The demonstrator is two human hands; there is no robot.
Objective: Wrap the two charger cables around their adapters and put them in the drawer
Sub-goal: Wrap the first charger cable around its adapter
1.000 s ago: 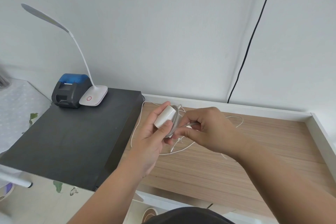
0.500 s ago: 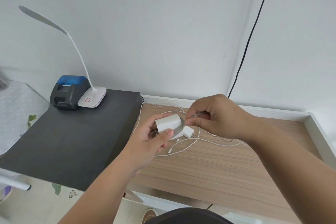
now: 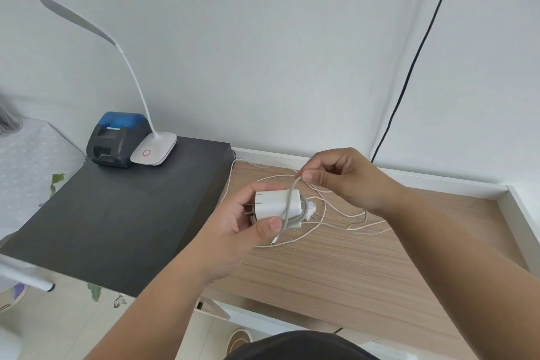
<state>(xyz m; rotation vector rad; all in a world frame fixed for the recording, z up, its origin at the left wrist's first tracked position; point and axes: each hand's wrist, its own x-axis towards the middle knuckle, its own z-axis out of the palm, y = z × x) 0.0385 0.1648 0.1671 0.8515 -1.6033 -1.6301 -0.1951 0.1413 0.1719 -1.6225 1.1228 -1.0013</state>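
Left hand gripping adapter, right hand pinching cable

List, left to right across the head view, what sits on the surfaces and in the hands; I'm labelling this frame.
Receipt printer → desk lamp → left hand → white charger adapter → right hand → loose white cable.

The left hand covers the near side of the white adapter, a second adapter behind it shows only a corner, the black wall cable runs off the top edge, and both forearms leave the bottom edge.
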